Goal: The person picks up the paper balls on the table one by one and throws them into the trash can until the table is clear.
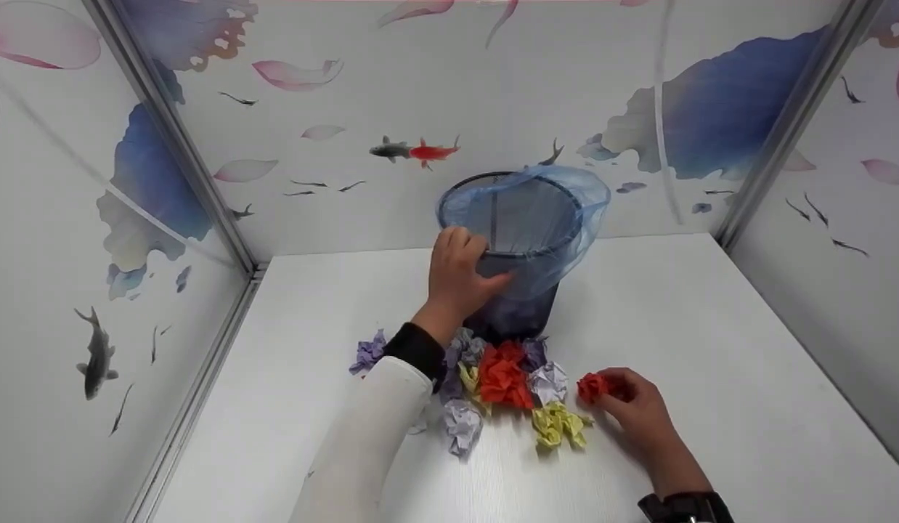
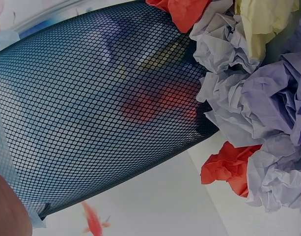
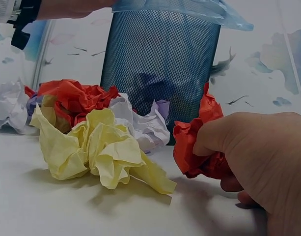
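A black mesh wastebasket [image 1: 518, 309] lined with a thin blue bag [image 1: 591, 218] stands at the back of the table. My left hand [image 1: 460, 272] grips its near left rim, fingers over the edge and thumb outside. In the right wrist view, my right hand [image 3: 258, 157] pinches a red crumpled paper ball [image 3: 189, 145] low over the table, right of the pile. Near that hand lies a yellow crumpled paper [image 3: 108, 152]. Through the mesh [image 2: 81, 118] in the left wrist view, red, yellow and purple paper shows inside the basket.
Several crumpled papers lie before the basket, among them a large red one [image 1: 506, 374], a white one [image 1: 462, 427] and a purple one [image 1: 368, 352] at the left. My left sleeve [image 1: 366, 436] covers part of the pile. Patterned panels [image 1: 333, 211] enclose the white table [image 1: 674, 305].
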A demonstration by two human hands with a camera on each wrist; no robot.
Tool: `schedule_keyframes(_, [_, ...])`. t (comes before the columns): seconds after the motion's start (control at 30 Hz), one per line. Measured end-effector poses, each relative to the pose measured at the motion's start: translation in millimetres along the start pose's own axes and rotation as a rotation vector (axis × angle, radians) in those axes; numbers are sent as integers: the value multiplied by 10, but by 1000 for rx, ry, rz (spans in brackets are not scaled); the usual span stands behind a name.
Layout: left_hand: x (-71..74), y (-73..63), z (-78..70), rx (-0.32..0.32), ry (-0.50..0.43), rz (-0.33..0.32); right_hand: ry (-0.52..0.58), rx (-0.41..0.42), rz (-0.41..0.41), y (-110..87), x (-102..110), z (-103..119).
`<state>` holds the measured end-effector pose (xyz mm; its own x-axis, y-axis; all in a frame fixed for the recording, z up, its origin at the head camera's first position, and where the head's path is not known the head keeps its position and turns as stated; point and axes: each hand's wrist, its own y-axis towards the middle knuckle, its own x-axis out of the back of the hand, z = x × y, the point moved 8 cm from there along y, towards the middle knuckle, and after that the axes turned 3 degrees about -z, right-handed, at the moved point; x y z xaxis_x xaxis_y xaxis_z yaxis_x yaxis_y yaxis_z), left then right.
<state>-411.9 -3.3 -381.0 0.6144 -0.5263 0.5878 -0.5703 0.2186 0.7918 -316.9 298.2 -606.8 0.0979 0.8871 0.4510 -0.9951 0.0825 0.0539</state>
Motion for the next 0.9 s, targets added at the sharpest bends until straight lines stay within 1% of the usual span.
schedule_keyframes(0.17, [-1,6,-4,8,-11,10,-6,15,26,9,-4,12])
schedule_keyframes(0.37, [-7,1,8,12,-23,17,1,48,17,-4,7,47])
schedule_keyframes(0.7, [-25,-2,14,6,-19,14,-25,43,14,-6,21,45])
schedule_keyframes(0.9, [3,-3,7,1,-8,9,-3,47,12,-4,8,63])
